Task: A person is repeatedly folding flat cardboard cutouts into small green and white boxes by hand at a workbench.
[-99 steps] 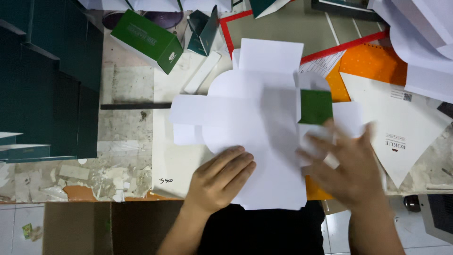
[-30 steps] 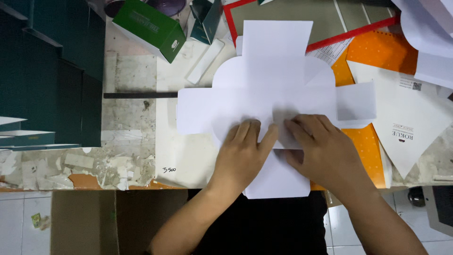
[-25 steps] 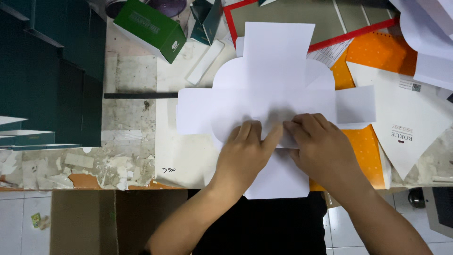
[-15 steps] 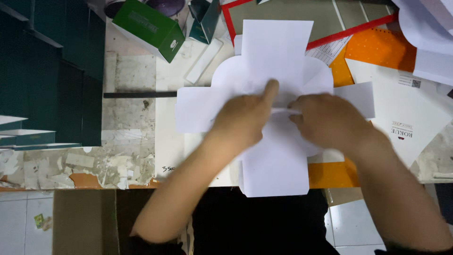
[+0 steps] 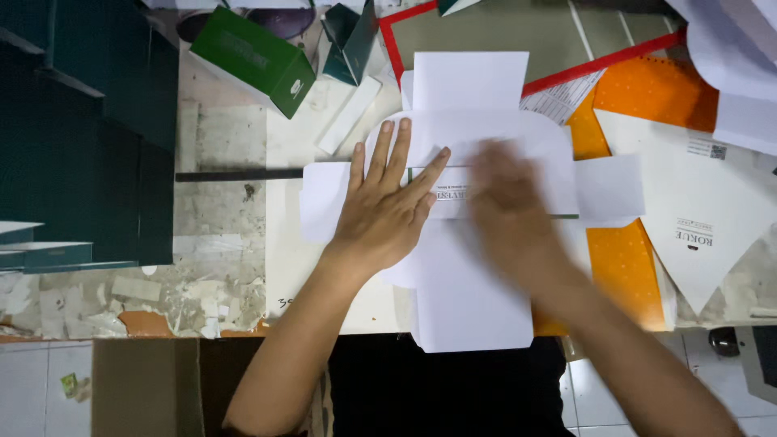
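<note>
White card cutout [image 5: 473, 299] lies flat on bench [image 5: 227, 146], near edge overhanging toward the person. Left hand [image 5: 388, 206] pressed flat, fingers spread, on its middle; right hand [image 5: 510, 210] beside it, blurred, grip unclear. Beyond, upper left: green box [image 5: 252, 58].

Left hand [image 5: 387, 212] flat, fingers spread, on white die-cut card blank [image 5: 469, 202]. Right hand [image 5: 510, 212] blurred, also on blank. Green box [image 5: 252, 58] beyond blank's left flap.
</note>
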